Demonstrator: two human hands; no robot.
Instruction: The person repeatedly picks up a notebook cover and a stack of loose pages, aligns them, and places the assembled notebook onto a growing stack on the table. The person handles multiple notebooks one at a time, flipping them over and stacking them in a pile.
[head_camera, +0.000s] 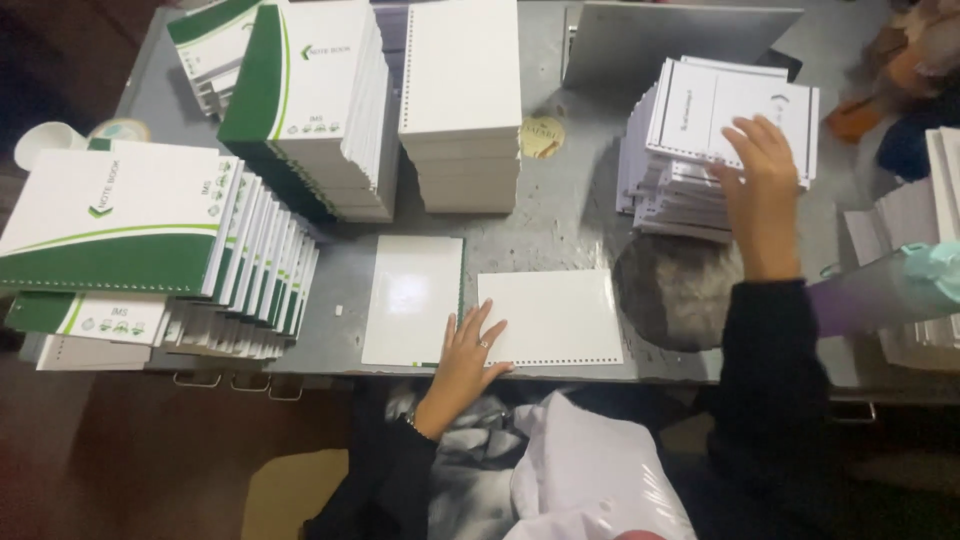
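Left hand (468, 352): lies flat at the near edge of the grey surface (560, 220), fingers (490, 333) spread, resting on the left edge of a white sheet (550, 317) with punched holes along its near side.
Glossy cover (412, 299): just left of that sheet, lying flat, close to the left hand's thumb side.
Right hand (762, 195): reaches to the right part of the surface, fingers slightly apart, laid on top of a leaning stack of white punched sheets (700, 140); whether it pinches a sheet cannot be told.
Plain white stack (462, 100): at the far edge, middle.
Green-and-white notebooks (310, 100): a tall pile just left of the plain stack.
Fanned notebooks (150, 250): at the left edge, overlapping, green bands showing.
Round gold sticker (542, 136): on the surface between the plain stack and the leaning stack.
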